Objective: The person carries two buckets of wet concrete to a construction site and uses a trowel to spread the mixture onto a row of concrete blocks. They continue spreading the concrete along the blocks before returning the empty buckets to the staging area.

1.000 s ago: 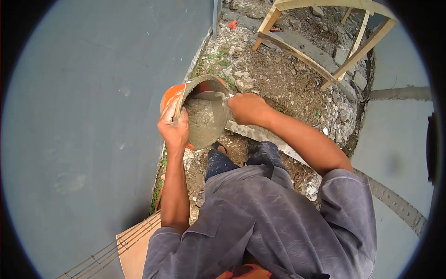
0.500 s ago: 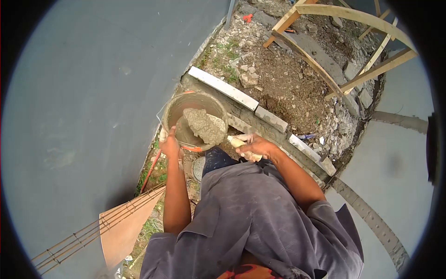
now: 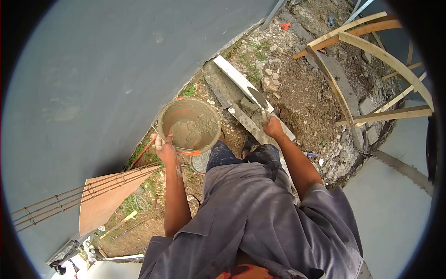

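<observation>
My left hand [image 3: 167,148] grips the rim of a round bucket [image 3: 213,111], which is tilted so its inside shows. Wet mortar [image 3: 186,132] lies at its bottom, and an orange grip hangs on its wire handle. My right hand [image 3: 273,126] is closed around the handle of a trowel [image 3: 260,99]. The trowel's dark blade rests against or just over a white block [image 3: 241,81] on the low wall. Grey mortar [image 3: 249,106] lies beside the blade, in the channel between the rows of blocks.
A large grey wall [image 3: 102,69] rises at the left. Curved wooden frames [image 3: 385,53] stand over soil and rubble at the upper right. A rebar cage [image 3: 60,200] crosses a brown board [image 3: 100,204] at the lower left. A second container [image 3: 200,162] stands by my legs.
The trowel has moved from beside the bucket out to the low wall, and the mortar heap it carried over the bucket is gone from there. The view has shifted.
</observation>
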`<state>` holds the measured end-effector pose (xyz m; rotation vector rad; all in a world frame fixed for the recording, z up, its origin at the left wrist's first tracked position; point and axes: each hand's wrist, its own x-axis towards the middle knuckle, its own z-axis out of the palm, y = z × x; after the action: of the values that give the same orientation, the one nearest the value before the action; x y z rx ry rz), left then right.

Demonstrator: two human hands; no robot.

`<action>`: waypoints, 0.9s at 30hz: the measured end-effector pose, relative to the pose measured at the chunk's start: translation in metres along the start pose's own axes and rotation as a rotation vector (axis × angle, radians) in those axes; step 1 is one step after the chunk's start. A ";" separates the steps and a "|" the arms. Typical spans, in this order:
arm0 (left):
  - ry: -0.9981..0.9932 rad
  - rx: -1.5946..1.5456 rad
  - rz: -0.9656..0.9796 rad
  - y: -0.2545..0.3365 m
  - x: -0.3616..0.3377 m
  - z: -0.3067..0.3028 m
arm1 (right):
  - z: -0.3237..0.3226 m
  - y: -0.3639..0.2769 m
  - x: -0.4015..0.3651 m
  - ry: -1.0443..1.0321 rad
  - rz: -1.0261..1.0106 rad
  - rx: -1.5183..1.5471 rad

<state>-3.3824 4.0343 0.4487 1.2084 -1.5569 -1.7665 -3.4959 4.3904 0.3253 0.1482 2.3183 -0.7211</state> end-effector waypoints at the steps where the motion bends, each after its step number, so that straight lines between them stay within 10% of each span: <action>1: -0.031 -0.007 0.030 0.002 -0.001 -0.001 | -0.013 -0.004 -0.009 0.008 -0.042 0.063; 6: -0.129 -0.076 0.034 0.030 -0.013 0.024 | -0.117 -0.062 -0.113 -0.259 -0.162 0.405; 8: -0.197 0.047 0.123 0.038 -0.012 0.038 | -0.124 -0.064 -0.123 -0.085 -0.824 0.174; 13: -0.589 0.127 0.190 0.090 -0.040 0.091 | -0.072 -0.144 -0.138 0.098 -0.625 -0.298; 18: -0.598 0.096 0.229 0.120 -0.038 0.113 | -0.095 -0.123 -0.165 -0.044 -0.836 -0.641; 21: -0.649 0.191 0.316 0.109 -0.043 0.115 | -0.103 -0.114 -0.154 0.377 -0.833 -0.494; 27: -0.620 0.320 0.391 0.101 -0.050 0.128 | -0.093 -0.115 -0.169 0.301 -0.993 -0.445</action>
<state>-3.4860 4.1185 0.5542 0.4180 -2.3084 -1.7478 -3.4575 4.3590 0.5447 -1.2381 2.7160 -0.6144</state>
